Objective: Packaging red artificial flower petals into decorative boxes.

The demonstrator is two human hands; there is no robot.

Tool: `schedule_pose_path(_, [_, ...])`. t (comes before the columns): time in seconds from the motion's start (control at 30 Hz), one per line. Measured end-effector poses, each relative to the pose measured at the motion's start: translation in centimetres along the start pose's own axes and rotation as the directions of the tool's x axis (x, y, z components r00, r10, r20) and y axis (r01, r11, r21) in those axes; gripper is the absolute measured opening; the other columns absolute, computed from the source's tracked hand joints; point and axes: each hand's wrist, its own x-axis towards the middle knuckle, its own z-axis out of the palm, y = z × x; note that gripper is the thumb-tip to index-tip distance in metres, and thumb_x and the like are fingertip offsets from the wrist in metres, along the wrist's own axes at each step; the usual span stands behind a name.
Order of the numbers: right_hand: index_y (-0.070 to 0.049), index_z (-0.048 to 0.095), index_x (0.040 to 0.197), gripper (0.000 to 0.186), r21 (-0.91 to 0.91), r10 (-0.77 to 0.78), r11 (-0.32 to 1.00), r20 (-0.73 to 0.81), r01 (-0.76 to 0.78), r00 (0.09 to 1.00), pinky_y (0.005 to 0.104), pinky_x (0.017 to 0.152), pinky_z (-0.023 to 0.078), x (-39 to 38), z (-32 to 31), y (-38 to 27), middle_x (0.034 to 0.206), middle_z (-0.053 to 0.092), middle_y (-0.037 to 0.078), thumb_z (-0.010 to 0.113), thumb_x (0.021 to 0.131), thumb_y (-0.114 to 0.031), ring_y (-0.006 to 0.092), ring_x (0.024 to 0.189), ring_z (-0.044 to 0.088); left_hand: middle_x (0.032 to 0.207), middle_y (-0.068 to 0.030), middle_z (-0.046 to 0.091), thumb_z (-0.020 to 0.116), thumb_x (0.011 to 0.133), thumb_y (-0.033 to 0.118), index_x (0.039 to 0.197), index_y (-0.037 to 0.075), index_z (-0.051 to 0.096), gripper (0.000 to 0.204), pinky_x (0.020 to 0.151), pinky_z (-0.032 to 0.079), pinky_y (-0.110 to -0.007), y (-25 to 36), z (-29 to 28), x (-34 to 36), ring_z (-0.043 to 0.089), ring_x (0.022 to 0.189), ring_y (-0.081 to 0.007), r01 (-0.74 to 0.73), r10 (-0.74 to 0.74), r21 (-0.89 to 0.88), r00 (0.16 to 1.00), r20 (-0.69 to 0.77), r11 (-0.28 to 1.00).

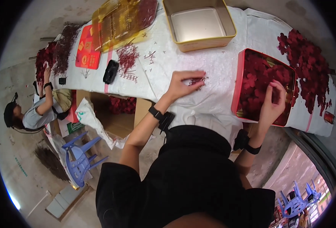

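Observation:
My left hand [181,85] rests at the middle of the white-covered table, thumb and fingers closed around a few thin dark red stems [198,82]. To its right, a red-sided rectangular tin [236,89] holds a heap of dark red flower-shaped pieces [257,74]. Over the near right part of that tin is my right hand [273,106], its fingers curled toward the thumb. Whatever those fingers pinch, if anything, I cannot make out. Both wrists wear black bands.
An open gold-rimmed tin [198,45] stands at the back. Dark red pieces [307,64] are heaped far right. Stems [128,59], a black object [111,71], a red sheet [88,47] and yellow plastic [116,22] lie leftward. A co-worker [36,112] works at the left end.

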Motion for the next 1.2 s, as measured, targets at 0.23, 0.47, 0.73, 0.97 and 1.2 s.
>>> schedule_pose_path(0.23, [0.001, 0.059, 0.092, 0.006, 0.079, -0.017, 0.997, -0.009, 0.017, 1.000, 0.0258, 0.086, 0.044, 1.0, 0.5, 0.5, 0.103, 0.059, 0.008, 0.058, 0.086, 0.001, 0.0144, 0.094, 0.056, 0.107, -0.0087, 0.066, 0.072, 0.074, 0.009, 0.105, 0.005, 0.066, 0.032, 0.102, 0.039, -0.040, 1.1, 0.8, 2.4, 0.057, 0.110, -0.0283, -0.341, 0.335, 0.394, 0.938, 0.087, 0.854])
schedule_pose_path(0.47, [0.000, 0.058, 0.093, 0.007, -0.017, -0.128, 0.992, -0.004, 0.128, 0.992, 0.0248, 0.083, 0.045, 1.8, 0.2, -0.4, 0.102, 0.060, 0.008, 0.058, 0.086, 0.000, 0.0136, 0.092, 0.057, 0.104, -0.0094, 0.066, 0.069, 0.075, 0.005, 0.098, 0.003, 0.067, 0.024, 0.100, 0.041, -0.042, -2.3, 1.9, 1.7, 0.058, 0.108, -0.0277, -0.348, 0.324, 0.245, 0.936, 0.135, 0.905])
schedule_pose_path(0.73, [-0.002, 0.060, 0.100, 0.014, 0.187, 0.265, 0.951, -0.073, -0.248, 0.962, 0.0242, 0.080, 0.045, 4.9, -6.2, 6.0, 0.099, 0.062, 0.006, 0.060, 0.086, -0.005, 0.0130, 0.091, 0.057, 0.099, -0.0112, 0.068, 0.068, 0.075, 0.000, 0.091, 0.001, 0.069, 0.017, 0.097, 0.045, -0.040, -3.6, 1.2, 1.4, 0.063, 0.101, -0.0257, -0.338, 0.330, 0.267, 0.941, 0.079, 0.902])
schedule_pose_path(0.97, [-0.008, 0.054, 0.117, 0.047, -0.476, -0.030, 0.879, 0.007, 0.030, 1.000, 0.0321, 0.089, 0.043, 16.0, -15.0, 11.8, 0.108, 0.061, 0.010, 0.072, 0.078, -0.027, 0.0211, 0.101, 0.057, 0.101, -0.0112, 0.067, 0.067, 0.074, -0.001, 0.091, 0.001, 0.067, 0.017, 0.096, 0.045, -0.041, -3.2, 0.7, 2.1, 0.062, 0.102, -0.0261, -0.390, 0.366, 0.338, 0.921, 0.134, 0.857])
schedule_pose_path(1.2, [-0.030, 0.028, 0.140, 0.110, -0.599, 0.347, 0.723, -0.116, -0.344, 0.931, 0.0471, 0.105, 0.029, 25.5, -19.0, 22.6, 0.143, 0.025, 0.026, 0.081, 0.048, -0.060, 0.0405, 0.131, 0.028, 0.106, -0.0104, 0.062, 0.066, 0.074, -0.001, 0.095, 0.002, 0.063, 0.021, 0.094, 0.047, -0.041, -3.0, 0.9, 2.4, 0.058, 0.104, -0.0277, -0.499, 0.449, 0.441, 0.866, 0.221, 0.746])
